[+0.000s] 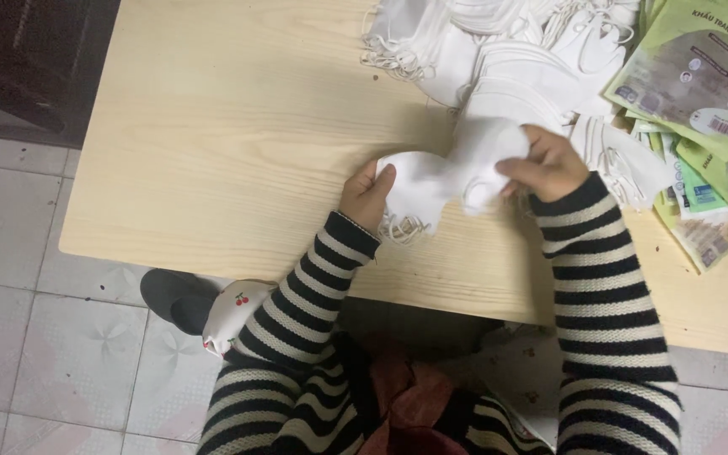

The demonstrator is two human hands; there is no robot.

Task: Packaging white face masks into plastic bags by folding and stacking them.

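Nearest the camera are two black-and-white striped sleeves (297,329), running up from the bottom edge to a light wooden table (238,143). The left hand (366,195) pinches the left end of a small bunch of white face masks (448,173), thumb on top and fingers curled under; the right hand (548,164) is closed around the bunch's right end, held just above the table near its front edge. Ear loops dangle below the left hand. The table's left half lies bare and open up to its rounded front-left corner. Behind the hands a heap of white masks (507,50) runs off the top edge, and green packets (701,93) are cut off at the right. A dark slipper (177,299) shows on the tiled floor (35,354) under the table's front edge.
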